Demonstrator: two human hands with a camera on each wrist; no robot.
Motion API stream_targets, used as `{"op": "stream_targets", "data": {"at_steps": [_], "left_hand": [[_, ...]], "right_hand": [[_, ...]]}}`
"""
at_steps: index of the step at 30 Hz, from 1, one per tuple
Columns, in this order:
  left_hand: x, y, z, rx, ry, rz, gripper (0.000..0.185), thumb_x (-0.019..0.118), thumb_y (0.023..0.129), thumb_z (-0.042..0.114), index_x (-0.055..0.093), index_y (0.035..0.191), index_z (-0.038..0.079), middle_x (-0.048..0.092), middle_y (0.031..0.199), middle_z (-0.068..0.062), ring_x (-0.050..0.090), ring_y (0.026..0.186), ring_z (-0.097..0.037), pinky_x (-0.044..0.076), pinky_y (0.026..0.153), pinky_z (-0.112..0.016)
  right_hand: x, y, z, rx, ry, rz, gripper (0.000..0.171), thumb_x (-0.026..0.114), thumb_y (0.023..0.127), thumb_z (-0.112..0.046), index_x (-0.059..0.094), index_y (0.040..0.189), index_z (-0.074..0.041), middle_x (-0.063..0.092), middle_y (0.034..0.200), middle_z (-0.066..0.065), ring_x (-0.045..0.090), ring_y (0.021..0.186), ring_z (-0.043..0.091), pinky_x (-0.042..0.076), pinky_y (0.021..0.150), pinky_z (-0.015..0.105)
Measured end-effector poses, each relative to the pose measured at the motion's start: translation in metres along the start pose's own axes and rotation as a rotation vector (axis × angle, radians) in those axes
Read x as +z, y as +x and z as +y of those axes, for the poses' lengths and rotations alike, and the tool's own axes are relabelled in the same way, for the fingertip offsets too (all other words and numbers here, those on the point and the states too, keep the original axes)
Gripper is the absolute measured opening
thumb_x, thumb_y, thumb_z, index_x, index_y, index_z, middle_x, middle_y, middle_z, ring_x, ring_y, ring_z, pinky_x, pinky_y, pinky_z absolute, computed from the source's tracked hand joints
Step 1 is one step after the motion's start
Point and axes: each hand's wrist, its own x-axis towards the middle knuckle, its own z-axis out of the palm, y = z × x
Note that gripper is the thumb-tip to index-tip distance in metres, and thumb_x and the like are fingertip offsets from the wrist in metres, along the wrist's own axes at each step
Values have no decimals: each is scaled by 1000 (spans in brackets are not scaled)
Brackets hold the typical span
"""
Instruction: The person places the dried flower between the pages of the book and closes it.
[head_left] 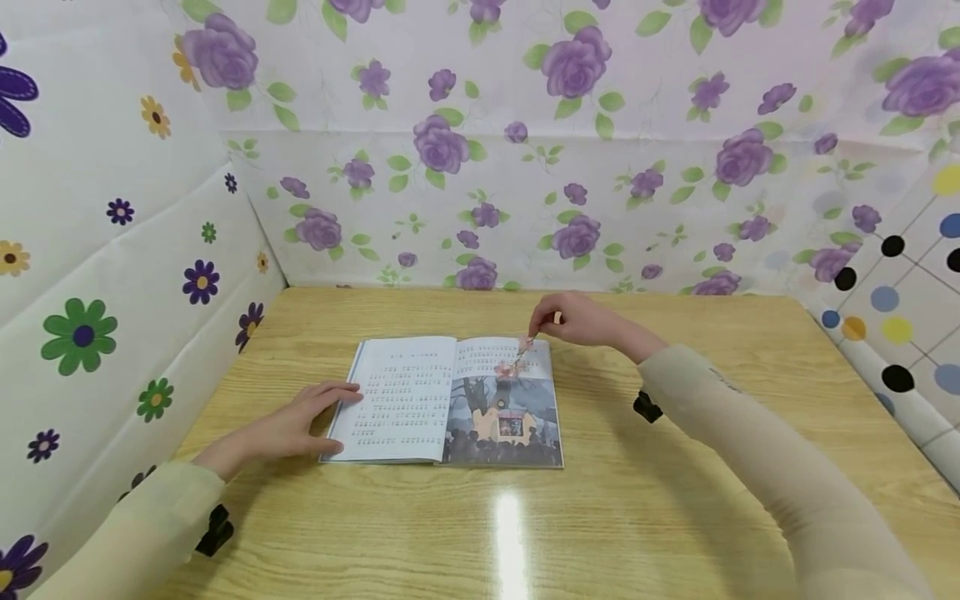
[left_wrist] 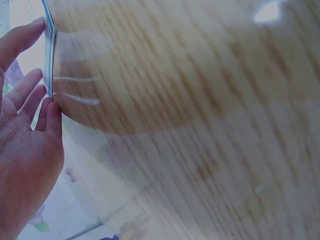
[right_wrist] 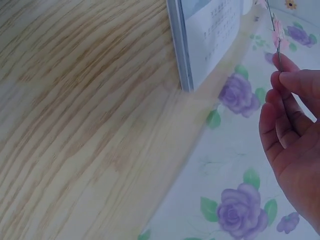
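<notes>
We took this for the step of laying a marker into an open book [head_left: 450,400]: the book lay flat on the wooden tabletop [head_left: 675,500], nearer its far edge than its near one and a little toward the left edge, text on the left page and a dark picture on the lower right page.

Our right hand [head_left: 581,321] hung over the book's far right corner, thumb and forefinger pressed together on the thin stem of a pink flower sprig [head_left: 516,360], the other fingers loosely curled. In the right wrist view the stem [right_wrist: 278,47] ran up from the fingertips [right_wrist: 292,77], and the blossoms hung above the right page; we could not tell whether they touched the paper.

Our left hand [head_left: 300,421] lay flat at the book's left edge, fingers straight and a little spread, gripping nothing. The left wrist view showed its fingertips [left_wrist: 52,112] against the stacked page edges [left_wrist: 49,50], steadying the book.

As we judged it, the next move called for lowering the sprig onto the page near the gutter and loosening the pinch only once it lay flat, with the left hand holding the pages down meanwhile.
</notes>
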Motion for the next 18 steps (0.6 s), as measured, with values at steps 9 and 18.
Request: {"op": "stream_targets", "data": {"at_steps": [9, 18], "left_hand": [[1, 0, -1, 5, -2, 6, 71, 78, 84, 29, 47, 144, 7, 36, 156, -19, 27, 142, -46, 25, 113, -68], [1, 1, -2, -1, -1, 2, 71, 78, 84, 29, 47, 144, 8, 35, 156, -18, 26, 143, -46, 25, 113, -68]], "right_hand": [[8, 18, -14, -63, -2, -44, 20, 59, 97, -7, 75, 94, -18, 71, 97, 4, 62, 79, 11, 53, 72, 30], [25, 34, -22, -116, -12, -63, 21, 58, 96, -5, 75, 93, -15, 73, 94, 3, 64, 80, 12, 53, 75, 29]]}}
